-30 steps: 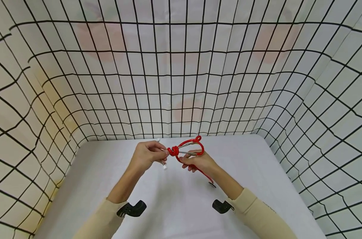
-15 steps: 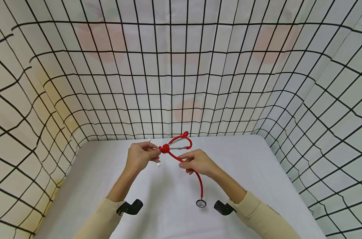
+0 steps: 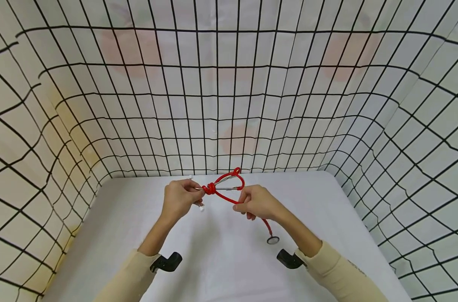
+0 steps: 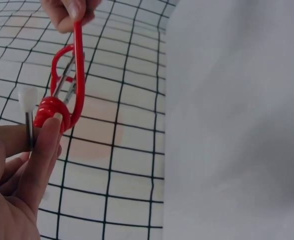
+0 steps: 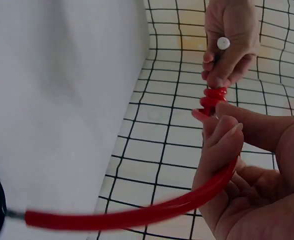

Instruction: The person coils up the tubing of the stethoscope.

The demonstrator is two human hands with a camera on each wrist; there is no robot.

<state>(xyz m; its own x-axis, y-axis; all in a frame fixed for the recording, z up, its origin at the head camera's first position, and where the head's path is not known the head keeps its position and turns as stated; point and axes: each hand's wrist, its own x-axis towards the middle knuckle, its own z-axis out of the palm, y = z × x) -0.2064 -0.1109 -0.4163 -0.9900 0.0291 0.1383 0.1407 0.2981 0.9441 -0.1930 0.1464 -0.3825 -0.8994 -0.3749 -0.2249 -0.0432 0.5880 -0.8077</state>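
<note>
A stethoscope with red tubing [image 3: 226,198] is held up above the table between both hands. Its tube is wound into a coil [image 4: 53,109] around the metal ear tubes [image 4: 64,77], with a red loop at the right end. The left hand [image 3: 179,199] pinches the stethoscope at the coil, and white ear tips [image 4: 28,99] stick out by its fingers. The right hand [image 3: 260,203] grips the free tube to the right of the coil. Below that hand dangles the round chest piece [image 3: 273,240], seen also at the left edge of the right wrist view.
A white-covered table [image 3: 229,260] lies beneath the hands. Black grid netting [image 3: 229,96] over pale walls closes in the back and both sides. A black wrist camera [image 3: 166,262] sits on the left sleeve, and another black camera [image 3: 290,259] on the right.
Both hands shifted left at first. The right hand then drew the tube rightward, away from the coil. The chest piece swung down into view, then up and to the right.
</note>
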